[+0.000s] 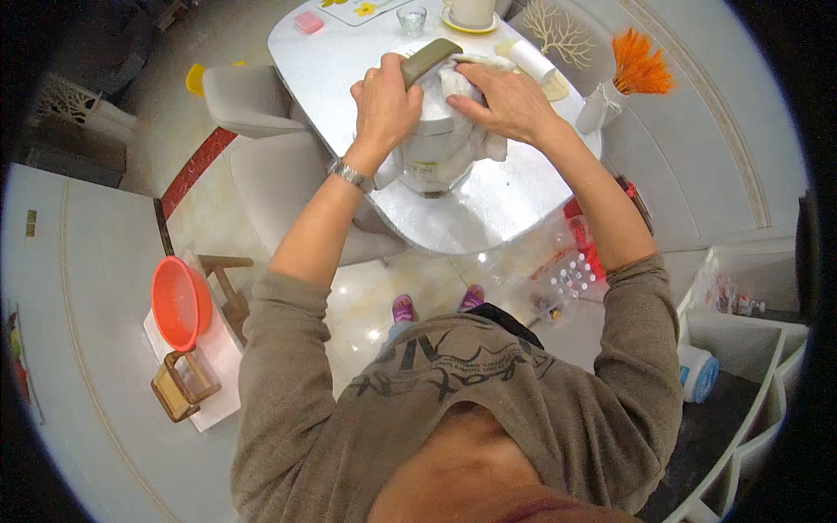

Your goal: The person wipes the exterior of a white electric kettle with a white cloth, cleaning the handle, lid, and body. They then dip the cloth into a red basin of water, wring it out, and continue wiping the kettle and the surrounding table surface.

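On the white table (501, 205) stands a pale, rounded appliance (427, 161) with a grey-green handle (433, 57) arching over its top; I cannot make out its exact kind. The fingers of my left hand (386, 103) are closed at the left end of that handle. A white cloth (459, 91) is bunched over the top and right side of the appliance. My right hand (510, 103) is closed on this cloth, pressing it against the appliance near the handle's right end. Part of the lid is hidden beneath the hands and cloth.
A glass (411, 19), a pink box (308, 23), a pot on a yellow-rimmed saucer (471, 24), a white roll (532, 61) and a vase (602, 106) surround the work. Grey chairs (275, 179) stand left, bagged bottles (567, 279) right, an orange basin (180, 305) lower left.
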A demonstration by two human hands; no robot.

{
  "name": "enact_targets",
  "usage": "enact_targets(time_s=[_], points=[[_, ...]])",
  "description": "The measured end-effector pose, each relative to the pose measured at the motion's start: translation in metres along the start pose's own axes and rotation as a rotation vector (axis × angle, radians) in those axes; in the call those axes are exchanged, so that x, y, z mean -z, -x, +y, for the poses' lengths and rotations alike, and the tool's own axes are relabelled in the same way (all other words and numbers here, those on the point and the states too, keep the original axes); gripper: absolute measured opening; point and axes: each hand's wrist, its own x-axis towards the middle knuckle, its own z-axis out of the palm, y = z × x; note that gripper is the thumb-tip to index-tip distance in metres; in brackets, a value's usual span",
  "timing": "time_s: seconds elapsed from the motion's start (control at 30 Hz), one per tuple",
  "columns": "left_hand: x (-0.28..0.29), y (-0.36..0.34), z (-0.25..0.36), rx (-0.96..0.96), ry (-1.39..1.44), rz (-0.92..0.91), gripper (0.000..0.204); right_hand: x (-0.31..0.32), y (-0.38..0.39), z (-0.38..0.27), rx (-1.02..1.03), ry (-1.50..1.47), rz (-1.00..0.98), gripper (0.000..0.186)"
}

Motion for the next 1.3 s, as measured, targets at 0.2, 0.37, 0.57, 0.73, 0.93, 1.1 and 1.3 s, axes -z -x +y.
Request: enact_targets(time_s=[0.2, 0.37, 0.57, 0.73, 0.93, 1.1, 1.3], points=[[0.002, -0.007, -0.003, -0.037, -0.039, 0.035, 0.033, 0.025, -0.033, -0.005, 0.001, 0.165, -0.317, 0.067], [-0.001, -0.007, 0.0, -0.05, -0.023, 0.047, 0.032, 0.008, -0.033, -0.003, 0.032, 0.123, -0.235, 0.069], [0.002, -0.007, -0.002, 0.039, 0.049, 0.001, 0.036, -0.002, -0.035, -0.006, -0.053, 0.062, -0.212, 0.069], [0.004, -0.009, 0.003, 0.035, -0.022, 0.016, 0.036, -0.006, 0.0, -0.001, -0.179, -0.119, 0.088, 0.039], [0.003, -0.002, 0.008, 0.059, -0.055, -0.02, 0.038, -0.043, 0.073, 0.046, -0.599, -0.596, 0.001, 0.043], [0.008, -0.008, -0.002, 0.065, 0.069, -0.122, 0.046, 0.016, 0.053, -0.001, -0.775, -1.299, 0.457, 0.041], [0.042, 0.02, -0.034, -0.075, 0.175, -0.061, 0.063, 0.029, 0.021, -0.027, -0.196, -0.673, 0.614, 0.03]])
